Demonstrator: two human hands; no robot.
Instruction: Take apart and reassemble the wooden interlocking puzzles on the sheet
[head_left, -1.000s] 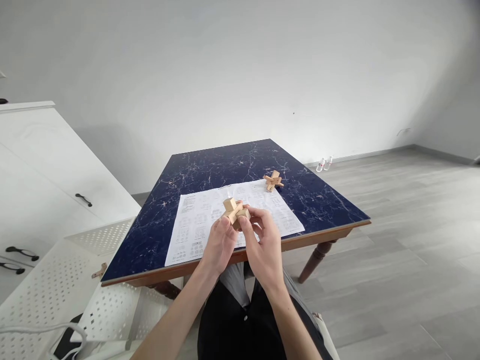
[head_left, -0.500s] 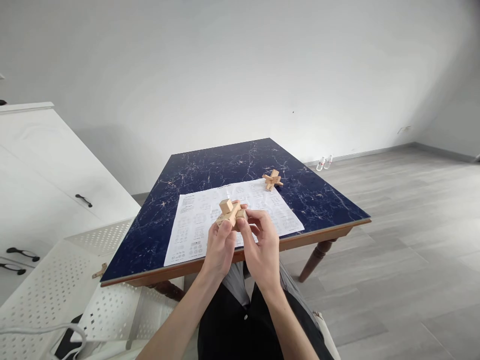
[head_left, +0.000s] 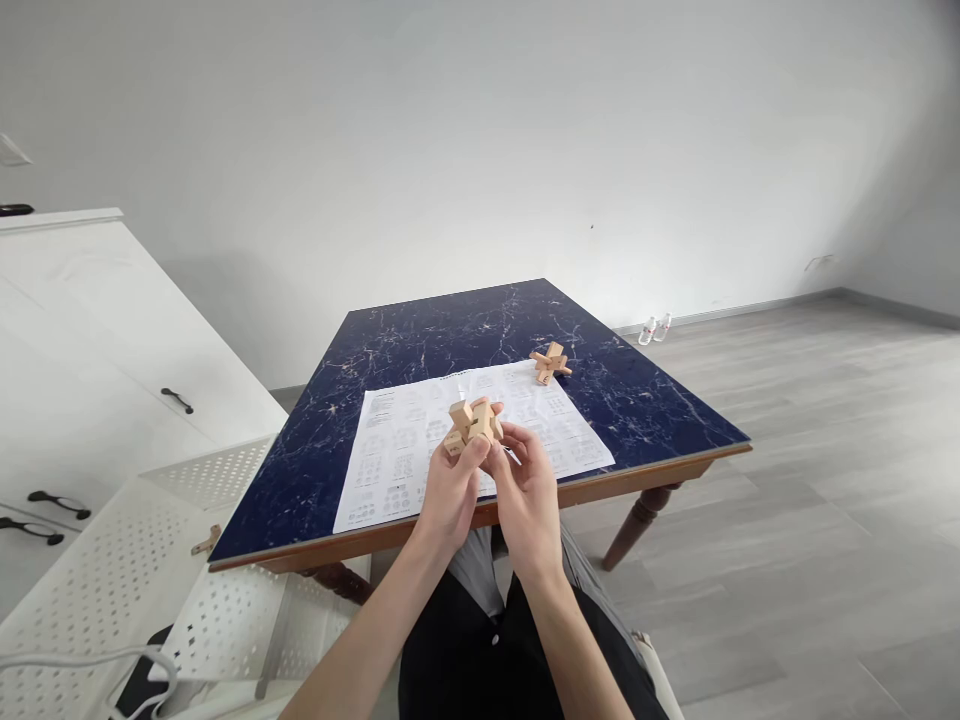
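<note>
A wooden burr puzzle (head_left: 478,420) of interlocking pale blocks is held between both hands above the near part of the paper sheet. My left hand (head_left: 451,490) grips it from the lower left, thumb pressed on its near face. From the right, my right hand (head_left: 529,500) closes on it, its thumb close beside the left thumb. Fingers hide the puzzle's underside and part of its right side. Beneath lies the white printed sheet (head_left: 390,445), covered with small diagrams. A second wooden burr puzzle (head_left: 551,364) rests at the sheet's far right corner.
The sheet lies on a dark blue marbled table (head_left: 435,335) with a wooden edge. At left stand a white cabinet (head_left: 150,330) and a white perforated surface (head_left: 105,560) carrying a small wooden piece (head_left: 204,541). Two bottles (head_left: 655,329) stand on the floor by the wall.
The held puzzle has been turned between the hands, showing a different face. My left hand has shifted slightly right, bringing the thumbs closer together. The view has moved a little.
</note>
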